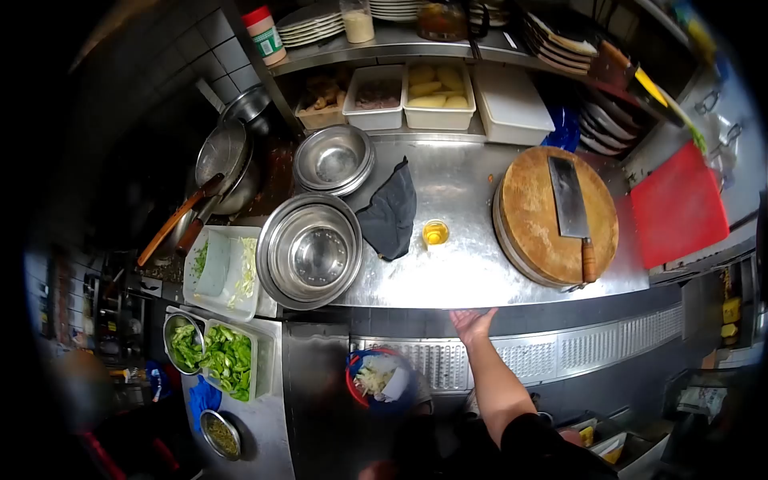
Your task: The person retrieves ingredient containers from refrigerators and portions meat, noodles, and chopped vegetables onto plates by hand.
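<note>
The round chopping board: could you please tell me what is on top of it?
A cleaver lies on the round chopping board. The wood directly beneath its blade and handle is covered, so it cannot be seen.

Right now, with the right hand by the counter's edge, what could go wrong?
The cleaver lies unheld on the chopping board, handle near its rim, and could get knocked. The small cup of yellow liquid might tip if the right hand sweeps the counter. The nested bowls, close to the counter's front edge, could be nudged off.
</note>
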`<state>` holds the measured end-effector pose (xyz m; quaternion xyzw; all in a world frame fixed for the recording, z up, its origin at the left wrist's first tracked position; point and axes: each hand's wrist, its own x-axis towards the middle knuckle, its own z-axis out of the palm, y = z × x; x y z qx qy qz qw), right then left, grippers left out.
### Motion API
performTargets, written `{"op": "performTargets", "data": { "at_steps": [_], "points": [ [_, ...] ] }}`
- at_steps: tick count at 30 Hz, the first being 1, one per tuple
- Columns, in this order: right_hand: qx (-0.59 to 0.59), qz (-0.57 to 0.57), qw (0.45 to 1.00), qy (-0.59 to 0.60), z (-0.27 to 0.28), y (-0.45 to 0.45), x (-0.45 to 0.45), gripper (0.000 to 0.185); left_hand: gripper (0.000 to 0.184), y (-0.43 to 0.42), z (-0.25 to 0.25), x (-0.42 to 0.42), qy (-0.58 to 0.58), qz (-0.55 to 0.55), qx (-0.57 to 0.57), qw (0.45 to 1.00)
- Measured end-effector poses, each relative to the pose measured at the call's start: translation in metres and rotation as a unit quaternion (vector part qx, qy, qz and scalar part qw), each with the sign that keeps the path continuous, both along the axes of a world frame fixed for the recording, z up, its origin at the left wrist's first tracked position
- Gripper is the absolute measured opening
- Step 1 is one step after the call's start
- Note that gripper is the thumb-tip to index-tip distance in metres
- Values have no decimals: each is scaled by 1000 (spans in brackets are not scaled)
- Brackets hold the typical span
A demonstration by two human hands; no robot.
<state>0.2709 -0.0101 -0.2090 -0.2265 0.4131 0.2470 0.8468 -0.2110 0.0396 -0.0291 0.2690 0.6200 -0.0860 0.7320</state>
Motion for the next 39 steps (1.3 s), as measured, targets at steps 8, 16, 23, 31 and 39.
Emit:
{"op": "performTargets", "data": {
  "at_steps": [8,16,23,31,39],
  "points": [
    [-195,194,961,28,11,-173,-106,84,29,-6,-122,36,-11,-213,12,977],
    [-682,342,586,-274,55,-385,-104,55,30,-55,-261,214,-17,-424,61,903],
    [-733,417,402,-356,62,-443,-42,65,30,-82,-391,391,-78,-451,256,852],
    [-702,442,391,-397,37,-487,-1,70,58,-66,-476,571,-30,-709,652,265],
    [-666,420,393,-475,24,-495,30,67,35,-17,-521,608,-37,-770,620,145]
  ]
}}
